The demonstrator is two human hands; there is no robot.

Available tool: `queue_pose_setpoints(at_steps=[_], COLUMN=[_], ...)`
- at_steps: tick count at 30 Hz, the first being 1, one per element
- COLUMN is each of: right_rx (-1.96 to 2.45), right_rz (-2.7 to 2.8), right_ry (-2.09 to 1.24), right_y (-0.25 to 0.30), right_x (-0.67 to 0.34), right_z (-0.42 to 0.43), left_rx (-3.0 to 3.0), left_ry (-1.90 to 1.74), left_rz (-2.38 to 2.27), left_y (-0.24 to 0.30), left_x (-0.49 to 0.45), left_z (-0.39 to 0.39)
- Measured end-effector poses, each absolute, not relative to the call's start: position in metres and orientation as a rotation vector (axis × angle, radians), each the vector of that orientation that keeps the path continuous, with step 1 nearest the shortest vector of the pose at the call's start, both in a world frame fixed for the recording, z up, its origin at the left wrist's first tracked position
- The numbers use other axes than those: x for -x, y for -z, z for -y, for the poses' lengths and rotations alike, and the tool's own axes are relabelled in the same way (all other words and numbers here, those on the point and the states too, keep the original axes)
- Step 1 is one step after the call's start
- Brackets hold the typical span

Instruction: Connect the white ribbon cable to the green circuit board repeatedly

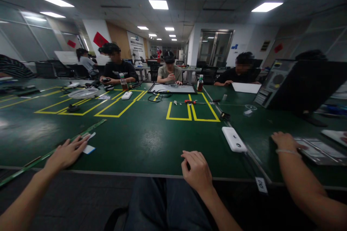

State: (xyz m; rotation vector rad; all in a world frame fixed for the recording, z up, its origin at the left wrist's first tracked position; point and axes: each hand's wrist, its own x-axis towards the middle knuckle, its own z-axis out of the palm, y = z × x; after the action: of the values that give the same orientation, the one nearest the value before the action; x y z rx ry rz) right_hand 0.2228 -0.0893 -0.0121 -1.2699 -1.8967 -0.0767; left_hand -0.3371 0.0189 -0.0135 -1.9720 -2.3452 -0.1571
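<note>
My left hand [65,154] lies with its fingers stretched out over a long, narrow green circuit board strip [94,126], which slants across the table's near edge at the left. White ribbon tabs [89,149], one with a blue end, show beside the fingertips. At the near edge in the middle, my right hand [197,170] rests loosely closed on the green table [141,148], its fingers curled together. Nothing shows in it. Nearest to it, on the right, lies a white power bank [234,139] with a dark cable.
Another person's forearm [298,173] reaches in from the right, near metal-framed parts [320,149]. Yellow tape outlines [179,119] mark the table. Farther off are a red screwdriver [190,102], a black cable [159,96], a computer tower [279,83] and a framed panel [187,89]. Several people sit opposite.
</note>
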Motion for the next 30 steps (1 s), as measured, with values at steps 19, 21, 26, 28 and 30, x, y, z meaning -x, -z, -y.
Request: queue_pose_setpoints(at_steps=[19,21,26,28,30], right_rx=[1.336,1.337,1.349,1.35,1.349], right_rz=[1.904,1.904,1.913,1.913,1.912], right_ry=[0.123,0.127,0.107,0.107,0.107], right_y=[0.012,0.012,0.012,0.012,0.012], right_x=[-0.219,-0.219,-0.22,-0.22,-0.22], right_z=[0.087,0.087,0.088,0.089,0.089], left_rx=[1.713,1.714,1.732,1.73,1.704], left_ry=[0.104,0.067,-0.016,-0.043,-0.027], left_rz=[2.552,2.552,2.586,2.624,2.639], left_y=[0.01,0.011,0.01,0.01,0.011], left_x=[0.345,0.347,0.351,0.35,0.347], left_z=[-0.001,-0.003,-0.006,-0.005,-0.005])
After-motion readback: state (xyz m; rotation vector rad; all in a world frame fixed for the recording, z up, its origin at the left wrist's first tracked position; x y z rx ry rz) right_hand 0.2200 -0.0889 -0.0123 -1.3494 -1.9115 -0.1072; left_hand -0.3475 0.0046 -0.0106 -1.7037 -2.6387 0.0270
